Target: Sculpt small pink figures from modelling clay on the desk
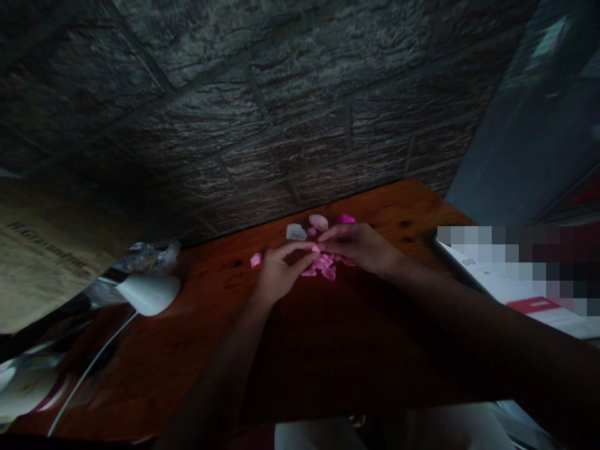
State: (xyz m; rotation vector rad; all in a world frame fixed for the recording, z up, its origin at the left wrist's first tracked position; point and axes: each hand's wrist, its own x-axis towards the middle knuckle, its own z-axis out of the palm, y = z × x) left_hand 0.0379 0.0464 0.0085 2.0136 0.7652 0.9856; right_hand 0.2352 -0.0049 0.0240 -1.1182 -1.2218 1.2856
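Note:
My left hand [281, 269] and my right hand [360, 247] meet over the wooden table, thumbs and index fingers pinched close together. Between their fingertips is a small pink petal [316, 249]; whether it is real or artificial I cannot tell. A loose heap of pink petals [323, 264] lies just beneath my fingers, partly covered by them. Beyond my hands lie a whitish petal [296, 232], a pale pink petal [319, 222] and a magenta petal [346, 219]. One pink piece [255, 260] sits apart, left of my left hand.
A textured brick-pattern wall [281, 94] rises behind the wooden table [197, 350]. On the left are a white cone-shaped object [152, 294] with a cable [94, 365], clear plastic [164, 256] and a brown printed bag [42, 256]. A partly blurred-out screen [487, 272] stands at right.

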